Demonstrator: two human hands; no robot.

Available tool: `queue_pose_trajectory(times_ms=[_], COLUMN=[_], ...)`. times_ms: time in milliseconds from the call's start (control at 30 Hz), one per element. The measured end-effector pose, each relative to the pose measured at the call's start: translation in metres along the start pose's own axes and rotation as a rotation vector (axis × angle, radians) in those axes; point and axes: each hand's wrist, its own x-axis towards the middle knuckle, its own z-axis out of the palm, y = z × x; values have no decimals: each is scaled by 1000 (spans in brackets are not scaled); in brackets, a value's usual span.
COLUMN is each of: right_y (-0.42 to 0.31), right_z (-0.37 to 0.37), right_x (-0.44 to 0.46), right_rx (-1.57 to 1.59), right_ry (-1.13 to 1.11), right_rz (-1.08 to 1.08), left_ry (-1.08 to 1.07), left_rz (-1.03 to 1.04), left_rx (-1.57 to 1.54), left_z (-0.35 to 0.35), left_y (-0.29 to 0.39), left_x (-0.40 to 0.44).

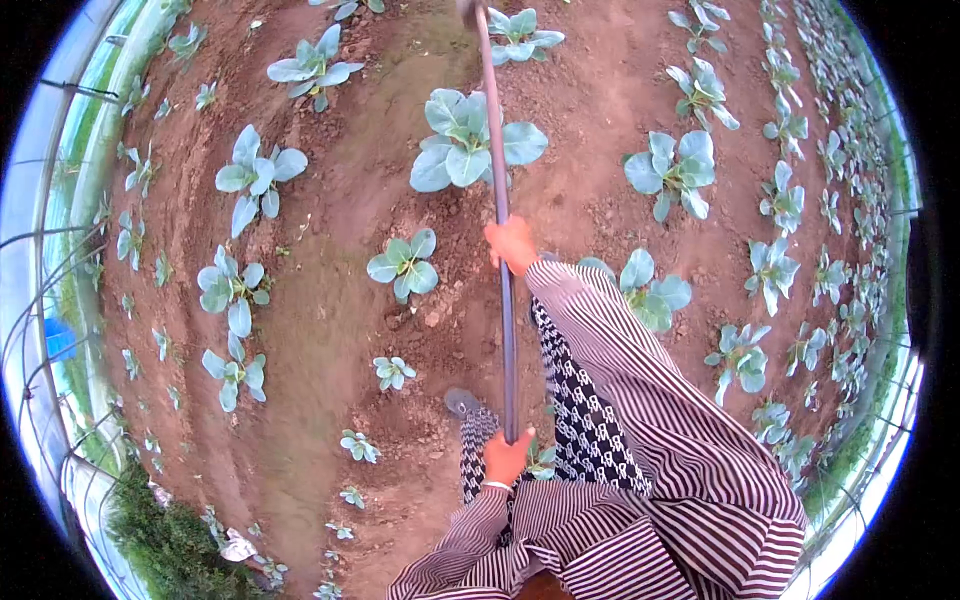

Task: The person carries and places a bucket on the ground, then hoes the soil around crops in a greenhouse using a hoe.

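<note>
A long-handled tool (496, 150) runs from near my body up to the top edge of the head view. Only a small dark part of its working end shows there, so its exact kind is unclear. My right hand (513, 245) is closed around the middle of the shaft. Lower down, near the shaft's end, my left hand (505, 458) grips it too. The shaft passes over a large leafy cabbage-like plant (465, 140), covering part of it. A smaller plant (403, 265) grows left of my right hand, and another plant (650, 290) stands partly behind my right sleeve.
Rows of similar plants (680, 172) grow in brown soil (590, 110) on both sides. A bare strip of soil (310, 340) runs along my left. Curved greenhouse walls (40, 200) border the view. One shoe (462, 402) shows beside a small plant (394, 373).
</note>
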Motion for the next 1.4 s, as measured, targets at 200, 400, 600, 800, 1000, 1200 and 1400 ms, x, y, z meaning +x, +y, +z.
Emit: queue_pose_trajectory(times_ms=[200,400,600,800,1000,1200,1400], right_y=[78,50,-13,89,56,-46,-206], right_z=[-32,-30,-30,-20,-12,-28,-109], right_x=[-39,-93,-37,27,-67,-19,126], right_rx=[439,516,324,216,624,784,473], right_ry=[-132,-149,-131,-85,-245,-340,-136], right_rz=[319,611,323,323,818,521,36], left_ry=[-38,58,93,-155,1,183,189], left_rz=[-155,-272,-111,-190,-98,-208,60], left_rx=[162,334,127,124,270,409,258], left_z=[-20,-42,-2,-19,-75,-78,-27], left_y=[20,35,28,53,13,81,250], left_x=[-86,-137,-69,-44,-107,-51,76])
